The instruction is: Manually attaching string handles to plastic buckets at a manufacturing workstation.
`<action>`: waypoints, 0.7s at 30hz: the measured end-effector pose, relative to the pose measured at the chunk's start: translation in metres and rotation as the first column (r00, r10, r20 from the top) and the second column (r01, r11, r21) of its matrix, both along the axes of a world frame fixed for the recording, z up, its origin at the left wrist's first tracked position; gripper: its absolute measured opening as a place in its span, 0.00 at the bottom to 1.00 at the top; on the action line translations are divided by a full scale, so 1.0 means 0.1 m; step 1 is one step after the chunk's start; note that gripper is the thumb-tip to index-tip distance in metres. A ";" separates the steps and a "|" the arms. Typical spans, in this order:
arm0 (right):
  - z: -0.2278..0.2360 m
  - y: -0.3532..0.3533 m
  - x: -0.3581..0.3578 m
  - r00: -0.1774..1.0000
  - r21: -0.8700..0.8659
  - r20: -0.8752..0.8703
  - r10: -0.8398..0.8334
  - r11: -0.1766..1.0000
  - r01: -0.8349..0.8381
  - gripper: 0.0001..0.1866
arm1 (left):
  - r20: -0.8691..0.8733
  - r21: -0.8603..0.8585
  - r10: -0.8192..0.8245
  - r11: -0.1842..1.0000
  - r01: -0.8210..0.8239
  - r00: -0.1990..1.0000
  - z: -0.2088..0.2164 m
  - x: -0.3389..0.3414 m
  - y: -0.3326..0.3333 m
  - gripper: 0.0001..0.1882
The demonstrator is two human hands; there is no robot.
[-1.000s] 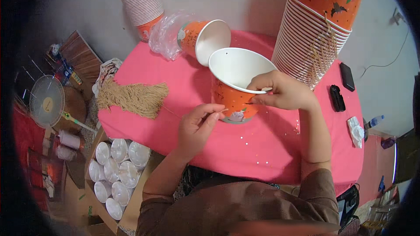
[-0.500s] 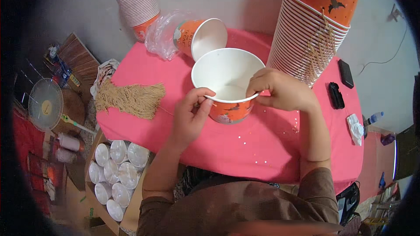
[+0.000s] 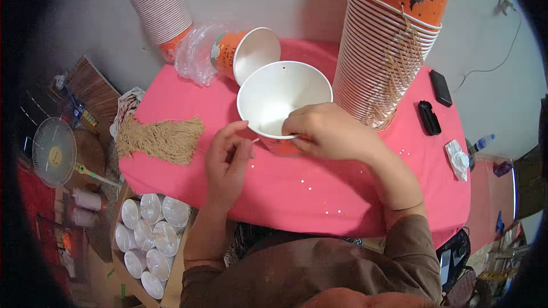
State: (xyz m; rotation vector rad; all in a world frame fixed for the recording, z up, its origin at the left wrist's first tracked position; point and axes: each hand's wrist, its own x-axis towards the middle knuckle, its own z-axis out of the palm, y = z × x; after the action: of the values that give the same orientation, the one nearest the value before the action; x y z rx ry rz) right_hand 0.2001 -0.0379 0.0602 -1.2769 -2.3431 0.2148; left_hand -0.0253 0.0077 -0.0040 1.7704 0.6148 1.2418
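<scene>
A round paper bucket (image 3: 283,88), white inside with an orange printed outside, stands upright on the pink-covered table. A small dark dot shows near its far rim. My right hand (image 3: 328,131) is closed at the near rim, fingertips inside and thumb outside, pinching the wall. Left of it, my left hand (image 3: 228,157) is beside the rim with fingers bent. Thumb and fingers there pinch a thin pale piece whose tip sticks out toward the bucket; its kind is too small to tell. Behind lies another orange bucket (image 3: 257,54) on its side.
A tall stack of nested buckets (image 3: 377,51) stands right, tan cords hanging on it. A leaning stack (image 3: 160,3) and clear plastic bag (image 3: 197,51) are at back left. Tan cords (image 3: 162,140) lie left, above a carton of clear-lidded cups (image 3: 151,234). A black case (image 3: 429,118) lies right.
My left hand has come off the near rim and moved slightly left. My right hand has moved left and nearer along the rim. The whole view has shifted a little.
</scene>
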 end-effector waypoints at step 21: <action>0.03 -0.05 -0.18 0.966 0.193 -0.213 0.148 0.975 -0.107 0.08 | 0.126 -0.188 -0.181 0.961 0.203 0.975 0.05 0.05 -0.21 0.15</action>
State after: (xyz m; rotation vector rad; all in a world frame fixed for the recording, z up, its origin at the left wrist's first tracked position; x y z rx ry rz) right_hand 0.1819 -0.0424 0.0635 -0.9623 -2.1946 0.1749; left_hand -0.0199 -0.0129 0.0015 1.5458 0.4753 1.0944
